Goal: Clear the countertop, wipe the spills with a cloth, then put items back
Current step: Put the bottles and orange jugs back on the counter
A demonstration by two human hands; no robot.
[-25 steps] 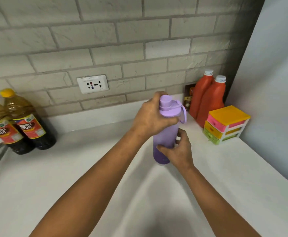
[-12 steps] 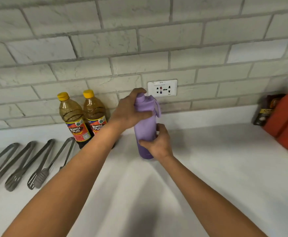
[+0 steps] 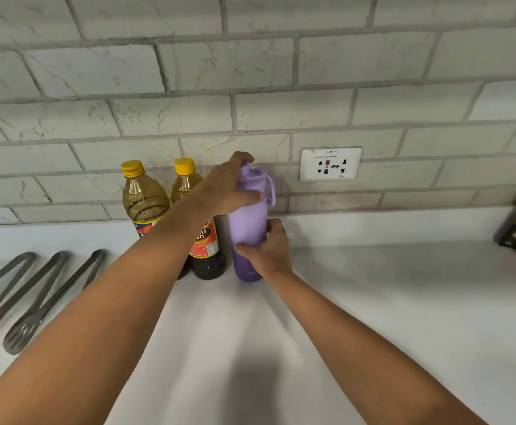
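The left hand (image 3: 229,191) is wrapped over the cap and shoulder of the purple water bottle (image 3: 248,228), fingers curled round the lid with the thumb across the front. The right hand (image 3: 269,251) grips the lower body, fingers round the far side and thumb on the near face. Both hands are clamped on the bottle; neither holds anything else. The bottle stands upright on the white countertop (image 3: 373,317), towards the far edge below the tiled wall, just right of two yellow-capped oil bottles (image 3: 203,240); whether it touches the nearer one cannot be told. The shell appears rigid, matt plastic, not fragile; its weight depends on fill, which is not visible. The body looks the soundest hold, the cap loop secondary. Metal tongs (image 3: 36,302) lie at the left; a wall socket (image 3: 330,164) sits at far right of the bottle.
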